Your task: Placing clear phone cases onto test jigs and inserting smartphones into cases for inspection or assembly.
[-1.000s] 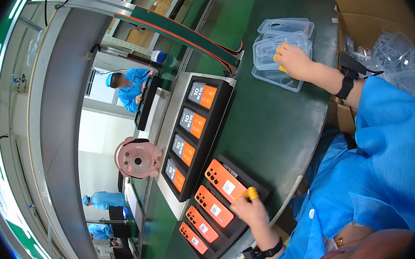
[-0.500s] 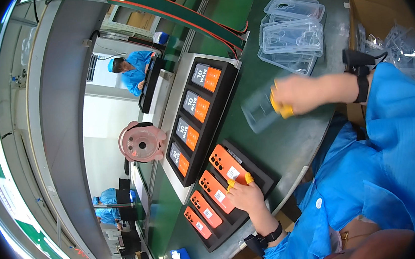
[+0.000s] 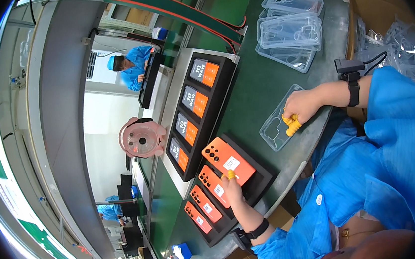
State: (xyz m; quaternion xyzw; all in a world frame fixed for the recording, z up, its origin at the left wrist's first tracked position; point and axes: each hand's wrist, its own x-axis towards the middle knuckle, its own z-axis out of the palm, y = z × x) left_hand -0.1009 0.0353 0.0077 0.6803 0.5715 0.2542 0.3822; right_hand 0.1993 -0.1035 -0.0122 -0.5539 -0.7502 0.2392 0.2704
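Note:
My left hand (image 3: 232, 189), with yellow finger cots, is closed on the edge of an orange phone (image 3: 225, 158), which lies tilted over the end of a black foam tray (image 3: 260, 180). Three more orange phones, one of them this orange phone (image 3: 198, 216), rest in that tray with white labels facing up. Curled in a grip, my right hand (image 3: 301, 108) holds the near end of a clear plastic shell (image 3: 273, 130) with cut-out shapes, low over the green table. Its fingertips are partly hidden by yellow cots.
Stacked clear plastic shells (image 3: 290, 31) stand at the table's far right, beside a carton (image 3: 380, 3) of loose clear plastic. A black tray (image 3: 232, 72) of grey-and-orange packs and a pink fan (image 3: 141, 138) stand ahead. A co-worker in blue (image 3: 136, 66) sits beyond.
My right hand has brought the clear shell down and nearer. My left hand has shifted its hold, and the end phone has risen from its slot and tilted.

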